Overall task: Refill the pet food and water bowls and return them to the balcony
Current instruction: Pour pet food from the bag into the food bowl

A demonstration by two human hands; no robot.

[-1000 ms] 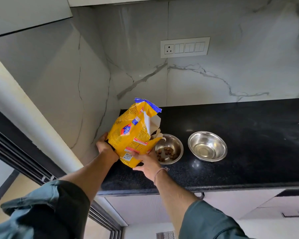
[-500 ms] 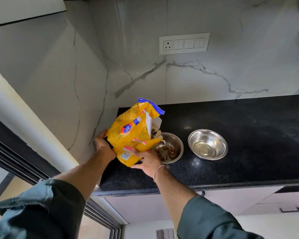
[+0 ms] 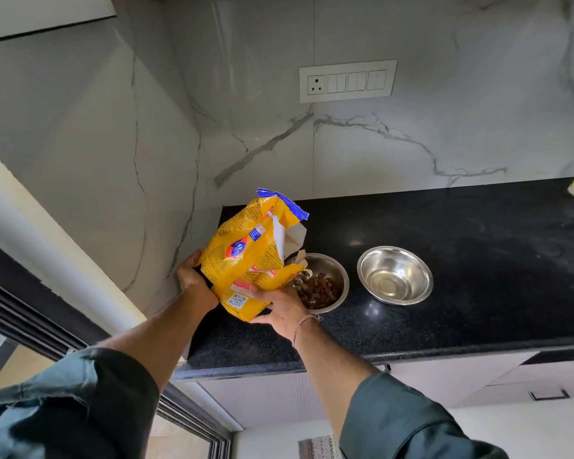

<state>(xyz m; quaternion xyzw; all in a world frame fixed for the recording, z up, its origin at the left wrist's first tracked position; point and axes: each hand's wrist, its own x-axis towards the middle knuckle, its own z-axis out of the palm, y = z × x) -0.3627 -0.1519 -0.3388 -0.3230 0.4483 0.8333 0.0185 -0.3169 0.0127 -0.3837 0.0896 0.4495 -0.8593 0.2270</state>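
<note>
Head view, one entry per item.

Bag point(image 3: 252, 256): yellow, torn open at top, being tilted mouth-down toward the food bowl point(image 3: 343, 279) so kibble point(image 3: 317, 291) is falling in; hanging over the desk's point(image 3: 461, 276) left end.

Left hand point(image 3: 193, 279): gripping the bag's raised base, fingers wrapping behind it and mostly hidden, judged to be setting the tilt.

Right hand point(image 3: 279, 306): cupping the bag's lower side near the mouth, thumb on its face and fingers clamping beneath, judged to be steadying the flow.

Food bowl: steel, sitting near the left end, partly filled.

Water bowl point(image 3: 371, 270): steel, sitting just right of the food bowl, apart from it; whether it is holding water cannot be told.

Both bowls are waiting on the desk, not yet carried to the balcony.
</note>
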